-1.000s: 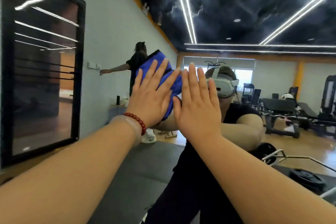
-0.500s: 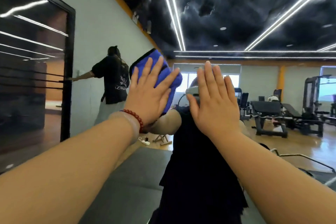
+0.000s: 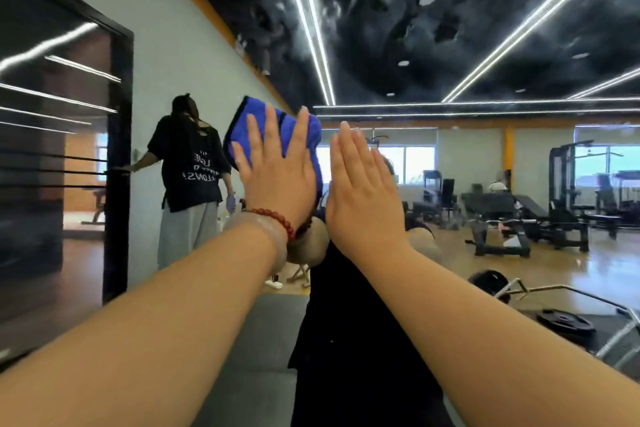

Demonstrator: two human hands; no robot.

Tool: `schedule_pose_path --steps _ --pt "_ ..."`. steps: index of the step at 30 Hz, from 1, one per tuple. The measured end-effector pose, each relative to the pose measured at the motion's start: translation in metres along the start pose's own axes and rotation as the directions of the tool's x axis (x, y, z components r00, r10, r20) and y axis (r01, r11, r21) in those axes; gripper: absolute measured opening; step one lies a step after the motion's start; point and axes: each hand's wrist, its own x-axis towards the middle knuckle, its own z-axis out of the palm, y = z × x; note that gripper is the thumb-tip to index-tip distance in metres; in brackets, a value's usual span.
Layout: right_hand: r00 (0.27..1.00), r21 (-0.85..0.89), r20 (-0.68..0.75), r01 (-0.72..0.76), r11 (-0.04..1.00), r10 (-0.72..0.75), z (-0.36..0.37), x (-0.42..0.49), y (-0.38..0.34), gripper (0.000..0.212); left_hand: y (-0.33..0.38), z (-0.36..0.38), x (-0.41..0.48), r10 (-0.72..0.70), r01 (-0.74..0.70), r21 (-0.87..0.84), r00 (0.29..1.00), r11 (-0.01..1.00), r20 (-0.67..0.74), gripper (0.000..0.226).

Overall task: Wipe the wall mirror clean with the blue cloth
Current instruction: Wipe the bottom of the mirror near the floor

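on the mirror, left hand flattens blue cloth beside a reflected person.

The bright blue folded cloth has dark edging. A dark red bead bracelet lies against a pale milky bangle. The mottled black ceiling carries white light strips. An orange band tops the pale grey-green wall. The black T-shirt bears white lettering.

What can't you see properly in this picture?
Head view:
- Cloth: mostly covered by the left hand pressing it on the mirror.
- Wiper's reflected head: behind the right hand.
- Shirt lettering on the other person: mirrored, too blurry to read.
- Dirt on the mirror: too faint to tell.
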Motion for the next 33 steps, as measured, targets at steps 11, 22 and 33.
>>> schedule_pose_path --steps 11,22,33 --pt "0.998 -0.069 0.025 -0.052 0.996 0.054 0.021 0.003 -0.026 0.07 -0.081 0.0 0.018 -0.107 0.107 0.014 0.993 0.994 -0.045 0.055" --pt "0.996 -0.105 0.058 -0.06 0.993 0.066 0.017 0.002 -0.03 0.07 -0.093 0.004 0.016 -0.124 0.117 -0.085 0.989 0.99 -0.081 0.055" --pt "0.994 -0.003 0.074 0.08 0.997 -0.079 0.017 0.02 -0.111 0.066 -0.164 -0.002 0.002 0.324 -0.327 0.119 0.945 0.938 0.043 0.056"
